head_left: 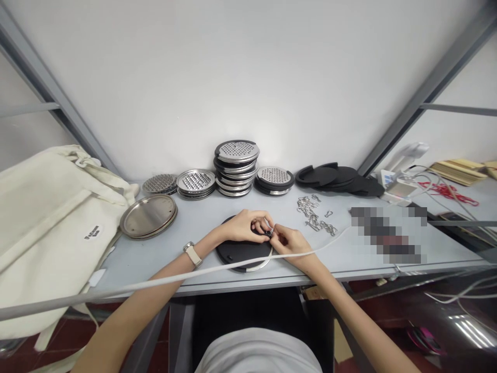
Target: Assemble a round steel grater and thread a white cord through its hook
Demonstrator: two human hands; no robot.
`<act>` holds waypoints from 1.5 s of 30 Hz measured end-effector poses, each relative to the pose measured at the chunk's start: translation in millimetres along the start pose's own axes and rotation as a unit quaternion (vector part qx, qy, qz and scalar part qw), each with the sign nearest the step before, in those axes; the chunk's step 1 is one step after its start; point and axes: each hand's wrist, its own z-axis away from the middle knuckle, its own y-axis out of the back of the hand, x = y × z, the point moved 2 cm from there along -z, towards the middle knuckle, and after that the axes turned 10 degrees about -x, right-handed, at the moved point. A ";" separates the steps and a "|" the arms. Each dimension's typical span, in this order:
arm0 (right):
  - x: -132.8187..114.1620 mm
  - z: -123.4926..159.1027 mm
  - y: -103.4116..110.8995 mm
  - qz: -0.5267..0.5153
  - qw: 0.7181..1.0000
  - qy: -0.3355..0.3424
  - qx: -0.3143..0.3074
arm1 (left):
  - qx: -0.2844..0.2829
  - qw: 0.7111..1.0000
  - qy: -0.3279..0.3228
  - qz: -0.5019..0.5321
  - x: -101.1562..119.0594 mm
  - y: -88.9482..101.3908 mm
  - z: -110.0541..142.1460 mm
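A round black disc (244,254) with a strip of silver rim at its lower right lies flat near the table's front edge. Over its upper part is my left hand (250,226), thumb and fingers pinched together at a small dark piece (268,234). My right hand (289,243) pinches at the same spot from the right, its fingertips nearly meeting those of the left. The fingers partly hide the piece, so its kind does not show. To the right lies a loose pile of metal snap hooks (310,215).
Along the wall stand a tall stack of grater discs (237,150), lower stacks of grater plates (196,181), and black covers (326,176). Plain metal discs (147,215) lie left, beside a cream canvas bag (50,233). A white cable (163,280) crosses in front of my forearms.
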 end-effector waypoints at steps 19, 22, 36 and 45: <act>0.1 0.2 3.1 -0.024 1.000 0.009 -0.014 | 0.006 0.999 -0.019 -0.042 0.2 -0.8 0.0; -1.7 -0.6 3.5 -0.012 0.999 0.031 -0.040 | 0.011 0.999 -0.018 -0.046 0.2 -0.8 0.0; -2.1 -0.4 3.3 0.034 0.998 0.031 -0.041 | 0.026 0.999 -0.008 -0.031 -3.2 -2.2 -0.1; 0.7 -1.5 1.8 0.056 0.998 0.024 -0.031 | 0.015 0.999 -0.012 -0.045 -1.4 -1.5 -0.1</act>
